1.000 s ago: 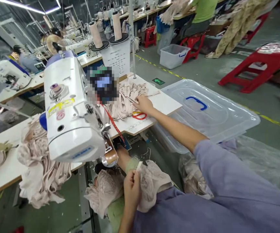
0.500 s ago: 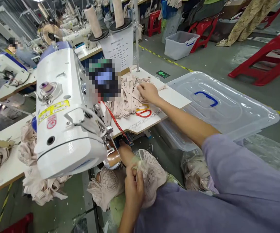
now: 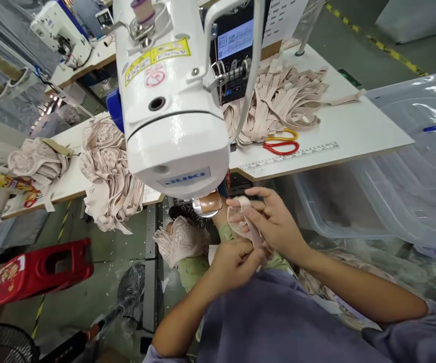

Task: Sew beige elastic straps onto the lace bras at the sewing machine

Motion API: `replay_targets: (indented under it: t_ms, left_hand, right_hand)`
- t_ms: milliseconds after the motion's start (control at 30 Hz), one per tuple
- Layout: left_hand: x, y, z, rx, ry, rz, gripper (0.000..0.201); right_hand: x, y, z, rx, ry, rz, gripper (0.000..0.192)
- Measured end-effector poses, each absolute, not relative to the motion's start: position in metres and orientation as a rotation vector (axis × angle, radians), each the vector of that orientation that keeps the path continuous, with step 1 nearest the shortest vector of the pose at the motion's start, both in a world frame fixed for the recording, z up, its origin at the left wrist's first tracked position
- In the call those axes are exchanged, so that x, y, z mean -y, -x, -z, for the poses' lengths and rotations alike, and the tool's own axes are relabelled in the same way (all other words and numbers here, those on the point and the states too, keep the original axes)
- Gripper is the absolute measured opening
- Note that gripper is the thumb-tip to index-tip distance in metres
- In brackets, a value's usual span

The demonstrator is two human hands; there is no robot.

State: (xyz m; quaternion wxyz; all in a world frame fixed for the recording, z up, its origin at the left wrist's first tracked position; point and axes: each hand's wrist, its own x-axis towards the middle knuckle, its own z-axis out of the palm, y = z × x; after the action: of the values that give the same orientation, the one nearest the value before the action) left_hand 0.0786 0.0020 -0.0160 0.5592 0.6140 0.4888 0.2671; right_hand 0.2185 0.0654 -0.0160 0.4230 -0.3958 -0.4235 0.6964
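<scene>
Both of my hands meet over my lap, just below the white sewing machine (image 3: 172, 101). My right hand (image 3: 274, 222) pinches a looped beige strap (image 3: 250, 222) at its upper end. My left hand (image 3: 235, 259) grips the strap's lower end together with beige lace fabric (image 3: 182, 239) that lies on my lap. On the white table (image 3: 354, 136) behind the machine lies a pile of several beige straps (image 3: 282, 98), with red and yellow scissors (image 3: 282, 141) beside it.
A clear plastic bin with a lid (image 3: 399, 171) stands at the right of the table. Heaps of beige lace pieces (image 3: 106, 171) hang over the table's left edge. A red stool (image 3: 42, 269) stands on the floor at the lower left. The machine's control panel (image 3: 235, 40) is lit.
My right hand left the strap pile on the table and came down to my lap with one strap. My left hand now grips that strap too. The view tilted downward.
</scene>
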Motion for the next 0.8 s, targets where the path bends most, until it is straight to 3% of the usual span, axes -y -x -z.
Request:
replay_targets:
  t_ms: [200, 267, 367, 433, 533, 633, 800]
  left_hand:
    - [-0.001, -0.067, 0.017, -1.128, -1.348, -0.699, 0.044]
    - [-0.004, -0.063, 0.012, -1.145, -1.258, -0.781, 0.044]
    - [-0.01, -0.065, 0.006, -1.18, -1.194, -0.799, 0.039]
    - [-0.014, -0.069, 0.004, -1.177, -1.253, -0.733, 0.036]
    - [-0.019, -0.068, 0.002, -1.215, -1.435, -0.7, 0.035]
    - [-0.025, -0.055, 0.005, -1.267, -1.866, -0.909, 0.03]
    - [-0.036, -0.027, 0.01, -1.815, -2.249, -1.028, 0.034]
  right_hand:
    - [-0.101, -0.225, 0.026, 0.68, 0.971, -1.615, 0.039]
    - [-0.093, -0.23, 0.042, 0.642, 0.981, -1.803, 0.038]
    - [-0.067, -0.239, 0.067, 0.79, 1.024, -2.291, 0.055]
    - [-0.057, -0.243, 0.072, 0.931, 1.061, -2.377, 0.051]
    - [-0.067, -0.243, 0.058, 1.01, 1.134, -2.12, 0.037]
    - [-0.099, -0.236, 0.039, 0.976, 1.133, -1.808, 0.037]
    - [-0.141, -0.222, 0.024, 1.278, 0.965, -1.849, 0.032]
